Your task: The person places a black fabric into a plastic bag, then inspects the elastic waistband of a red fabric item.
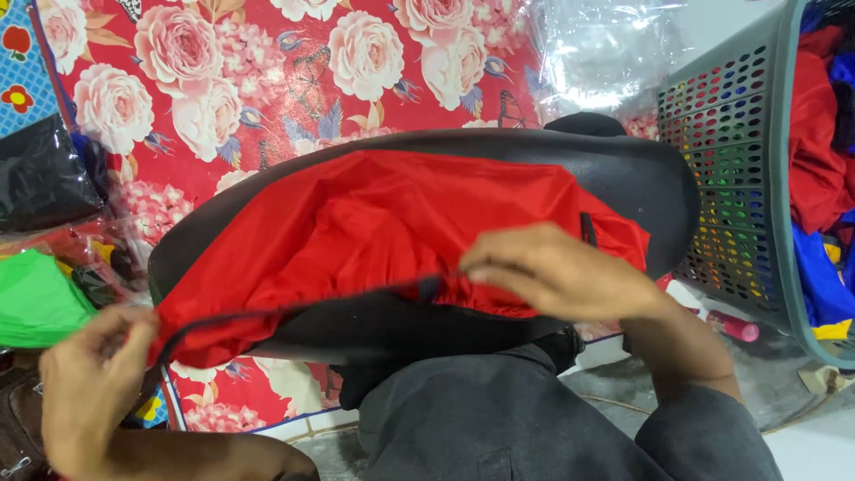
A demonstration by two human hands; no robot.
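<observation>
Both hands hold the red cloth (392, 227) in the middle of the frame. The left hand (89, 392), at the lower left, is closed and pinches the dark cord (267, 313) at the cloth's left end. The right hand (557, 272), right of the middle, has its fingers curled down and pinches the cord along the cloth's lower edge. The cloth lies spread over a black board (623, 178) that rests on the person's lap. Under it all, filling the top of the frame, is a big red mat (249, 80) with pink roses. At the right edge stands a grey basket (739, 178) with holes, full of red and blue cloth. A clear plastic bag (606, 49) lies at the top, just left of the basket. At the left edge sits a green bundle (36, 298), with a black bundle (40, 174) above it. A small pink thing (735, 327) lies on the floor near the basket's foot.
</observation>
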